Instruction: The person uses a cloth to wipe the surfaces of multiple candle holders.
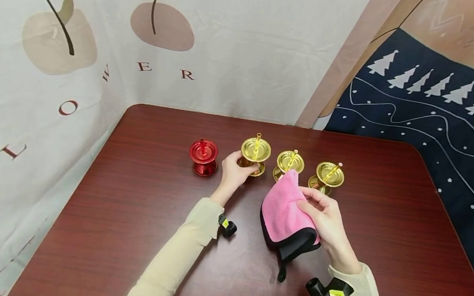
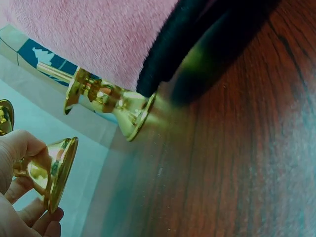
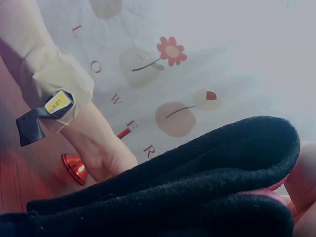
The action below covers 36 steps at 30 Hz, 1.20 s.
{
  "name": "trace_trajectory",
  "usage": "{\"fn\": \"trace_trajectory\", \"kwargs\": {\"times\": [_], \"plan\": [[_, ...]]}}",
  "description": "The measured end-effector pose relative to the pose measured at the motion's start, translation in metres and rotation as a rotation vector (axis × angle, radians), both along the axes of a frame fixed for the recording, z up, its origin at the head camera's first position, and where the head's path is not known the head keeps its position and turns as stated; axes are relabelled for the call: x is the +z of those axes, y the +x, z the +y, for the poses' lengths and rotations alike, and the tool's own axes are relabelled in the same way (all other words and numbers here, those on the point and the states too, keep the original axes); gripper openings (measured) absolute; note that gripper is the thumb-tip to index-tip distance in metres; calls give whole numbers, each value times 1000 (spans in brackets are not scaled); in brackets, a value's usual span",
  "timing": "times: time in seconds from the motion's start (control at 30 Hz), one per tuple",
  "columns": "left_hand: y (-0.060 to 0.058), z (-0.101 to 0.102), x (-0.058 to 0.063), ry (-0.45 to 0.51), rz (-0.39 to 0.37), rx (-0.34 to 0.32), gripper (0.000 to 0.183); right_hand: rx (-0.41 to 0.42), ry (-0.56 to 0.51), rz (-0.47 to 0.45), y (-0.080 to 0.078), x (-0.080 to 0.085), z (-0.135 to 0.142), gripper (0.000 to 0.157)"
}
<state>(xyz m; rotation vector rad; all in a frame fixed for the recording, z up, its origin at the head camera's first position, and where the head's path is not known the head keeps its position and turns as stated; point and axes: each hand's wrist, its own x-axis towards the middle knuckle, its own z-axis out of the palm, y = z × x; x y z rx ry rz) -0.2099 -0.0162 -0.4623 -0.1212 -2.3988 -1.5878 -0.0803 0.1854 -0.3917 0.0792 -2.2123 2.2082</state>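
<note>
My left hand point(image 1: 235, 170) grips the stem of a gold candlestick point(image 1: 256, 149), fingers and thumb round it below the dish. In the left wrist view the flared foot of that candlestick point(image 2: 58, 170) shows beside my fingers. A pink cloth point(image 1: 286, 210) with a black border and a small hanging loop is pinched in my right hand point(image 1: 328, 221). Its top corner overlaps the middle gold candlestick point(image 1: 290, 161) in the head view. Folded black fabric of the cloth point(image 3: 197, 182) hides much of the right wrist view.
A red candlestick point(image 1: 203, 156) stands left of my left hand. Another gold candlestick point(image 1: 329, 175) is beyond my right hand, at the row's right end. All are on a dark red-brown table point(image 1: 129, 195), with a printed curtain point(image 1: 249, 63) behind its far edge.
</note>
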Motion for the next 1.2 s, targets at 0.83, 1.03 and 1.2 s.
{"fn": "trace_trajectory", "kwargs": {"times": [0.83, 1.03, 1.2], "plan": [[-11, 0, -28, -138, 49, 28, 34, -4, 13, -34, -3, -2, 3, 22], [-11, 0, -29, -173, 50, 46, 33, -5, 10, -34, -3, -2, 3, 22], [-11, -1, -29, -220, 26, 66, 35, -3, 6, -33, -3, -3, 3, 23]]}}
